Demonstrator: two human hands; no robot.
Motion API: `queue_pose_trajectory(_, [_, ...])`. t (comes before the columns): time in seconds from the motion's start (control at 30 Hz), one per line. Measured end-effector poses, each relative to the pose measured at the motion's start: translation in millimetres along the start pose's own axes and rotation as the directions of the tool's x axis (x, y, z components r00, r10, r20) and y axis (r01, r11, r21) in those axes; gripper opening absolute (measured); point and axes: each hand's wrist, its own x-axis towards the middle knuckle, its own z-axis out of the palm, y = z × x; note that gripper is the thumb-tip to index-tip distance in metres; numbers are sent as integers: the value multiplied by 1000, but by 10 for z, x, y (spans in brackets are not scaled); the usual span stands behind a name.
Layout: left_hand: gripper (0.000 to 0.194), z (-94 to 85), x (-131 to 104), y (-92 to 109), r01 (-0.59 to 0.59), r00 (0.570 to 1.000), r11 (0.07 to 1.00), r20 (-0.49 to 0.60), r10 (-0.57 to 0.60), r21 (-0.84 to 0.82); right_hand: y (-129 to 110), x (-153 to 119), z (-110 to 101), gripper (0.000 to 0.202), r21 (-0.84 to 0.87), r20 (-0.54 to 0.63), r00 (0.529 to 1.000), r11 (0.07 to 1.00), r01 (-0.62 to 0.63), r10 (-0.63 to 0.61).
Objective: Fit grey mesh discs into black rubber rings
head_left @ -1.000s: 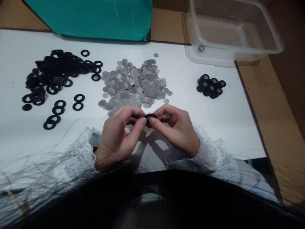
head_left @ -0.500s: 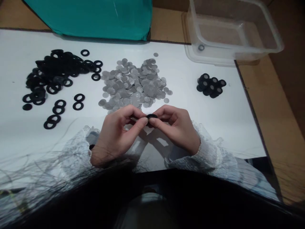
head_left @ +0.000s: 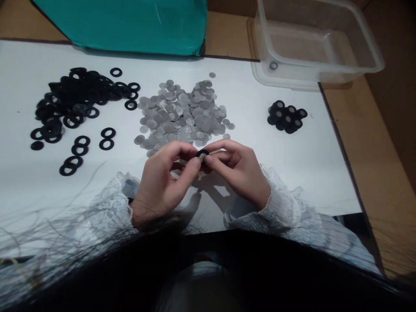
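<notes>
My left hand (head_left: 165, 180) and my right hand (head_left: 238, 171) meet at the middle of the white surface, both pinching one black ring (head_left: 202, 153) between thumbs and fingers. A grey disc shows in the ring's middle, partly covered by the thumbs. Just beyond my hands lies a spread pile of grey discs (head_left: 182, 115). To the left is a heap of black rings (head_left: 81, 89), with several loose ones nearer. On the right sits a small cluster of black rings with grey centres (head_left: 287, 117).
A clear plastic container (head_left: 312, 69) stands at the back right on its lid, with a small ring seen at its corner. A teal object (head_left: 136, 30) is at the back. Brown cardboard (head_left: 373, 151) borders the white surface (head_left: 260, 143).
The ring between my hands has tilted toward the camera, so the grey disc in it now shows. Both hands have shifted slightly.
</notes>
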Motion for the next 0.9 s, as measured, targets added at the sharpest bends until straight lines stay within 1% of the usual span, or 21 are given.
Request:
queue_pose_trajectory(0.1, [3,16,-17,-4,-57,998,993,-27,60,100,7,-5,17,25,-4,-22,999,1000,-25,25])
queue_pose_trajectory(0.17, [7,17,-20,-4,-78,997,987,-17,82,143,8,-7,19,27,-21,-15,1000,999,-24,24])
queue_pose_trajectory(0.33, [9,7,-15,-12,-111,994,977,11,111,181,2,-3,15,25,-70,14,1000,997,-10,11])
queue_pose_trajectory(0.43, [8,10,-21,-11,-137,991,972,18,136,191,-8,-5,23,24,-55,14,999,998,-28,29])
queue_pose_trajectory(0.63, [8,8,-45,9,-104,993,973,-25,111,207,-29,-12,34,25,12,-1,997,997,-77,77])
queue_pose_trajectory(0.8, [7,-11,-25,18,-80,997,982,15,78,169,-22,-6,33,25,51,-15,992,990,-128,129])
queue_pose_trajectory(0.9, [7,-5,-17,21,-61,998,988,31,57,143,-13,1,34,25,57,-24,991,990,-127,128])
